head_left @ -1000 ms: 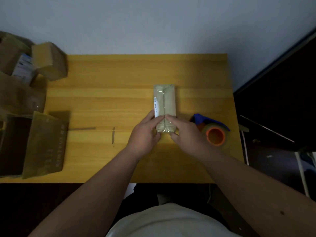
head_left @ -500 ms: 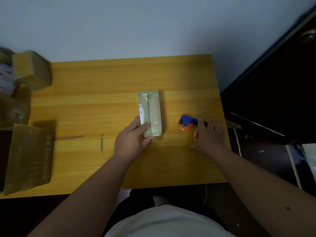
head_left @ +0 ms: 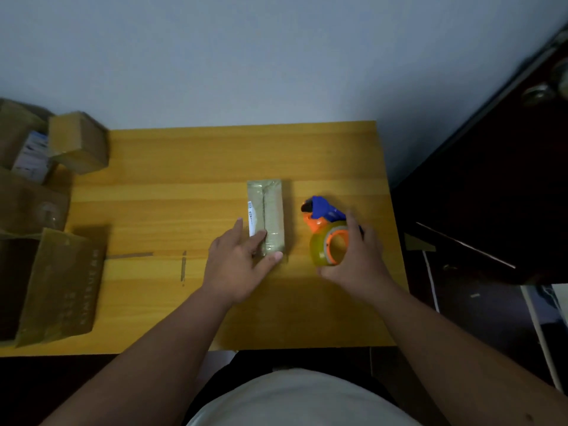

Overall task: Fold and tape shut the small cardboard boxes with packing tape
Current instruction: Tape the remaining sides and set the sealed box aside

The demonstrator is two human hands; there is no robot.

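Observation:
A small, long cardboard box [head_left: 270,210] lies lengthwise in the middle of the wooden table [head_left: 184,167], its top flaps closed and glossy with tape, a white label along its left side. My left hand [head_left: 242,259] rests on the box's near end, fingers straight across its top. To the right, my right hand [head_left: 353,259] grips a tape dispenser [head_left: 325,229] with a blue and orange frame and a yellowish roll, tilted up off the table.
At the table's left edge stand a large open carton [head_left: 58,284], a small closed box [head_left: 78,142] and more cardboard behind them. Two thin strips [head_left: 183,265] lie on the table left of my hand. A dark door stands at the right.
My right hand left the box, reached right and closed on the tape dispenser, tilting it up. My left hand stayed on the box's near end.

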